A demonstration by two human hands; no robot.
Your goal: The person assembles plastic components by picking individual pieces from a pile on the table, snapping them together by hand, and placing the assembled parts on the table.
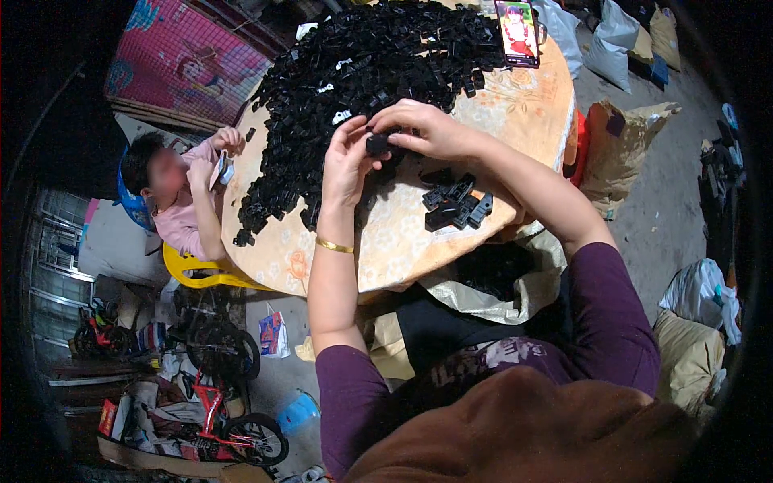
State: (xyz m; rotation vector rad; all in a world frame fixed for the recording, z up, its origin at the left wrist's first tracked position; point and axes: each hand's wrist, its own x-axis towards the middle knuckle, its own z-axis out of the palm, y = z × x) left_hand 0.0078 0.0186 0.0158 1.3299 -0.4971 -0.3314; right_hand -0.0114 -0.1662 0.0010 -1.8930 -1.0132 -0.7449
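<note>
My left hand [346,161] and my right hand [423,129] meet over the table, fingers closed around a small black plastic part [377,145]. Its exact kind is too small to tell. Just beyond my fingers spreads a large heap of black plastic parts [362,60], with a few white pieces among them. Nearer to me, below my right wrist, lies a separate small pile of black parts [459,201]. A gold bracelet [334,245] circles my left wrist.
The oval table wears a floral cloth [378,262]. A phone [517,32] stands at its far right. At the left, a person in pink [181,193] sits holding a device. An open woven sack [523,302] is by my lap; stuffed sacks [620,153] and bicycles [225,410] stand around.
</note>
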